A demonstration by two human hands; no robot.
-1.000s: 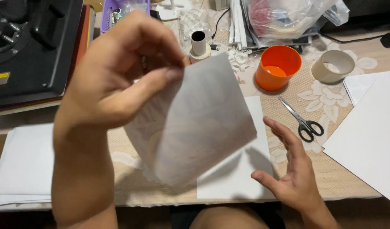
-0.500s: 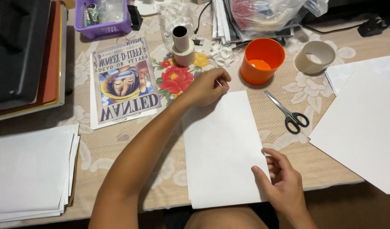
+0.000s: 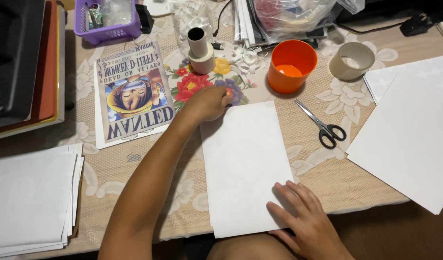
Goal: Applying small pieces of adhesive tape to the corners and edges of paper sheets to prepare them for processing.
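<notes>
A blank white sheet (image 3: 245, 159) lies flat on the table in front of me. My left hand (image 3: 209, 102) rests closed at the sheet's far left corner, fingers curled, pressing on the paper's edge. My right hand (image 3: 306, 219) lies flat with fingers spread on the sheet's near right corner. A printed poster (image 3: 135, 94) with a cartoon figure lies flat to the left of my left hand.
Black scissors (image 3: 322, 125) lie right of the sheet. An orange cup (image 3: 291, 65), a tape roll (image 3: 351, 60) and a cardboard tube (image 3: 200, 50) stand behind. White paper stacks sit at left (image 3: 31, 202) and right (image 3: 409, 135). A purple basket (image 3: 106, 19) and a black machine (image 3: 14, 53) are at the back left.
One second ago my left hand held a sheet up in the air; it now lies flat. The poster has come into view, and my left hand has slid left along the sheet's far edge.
</notes>
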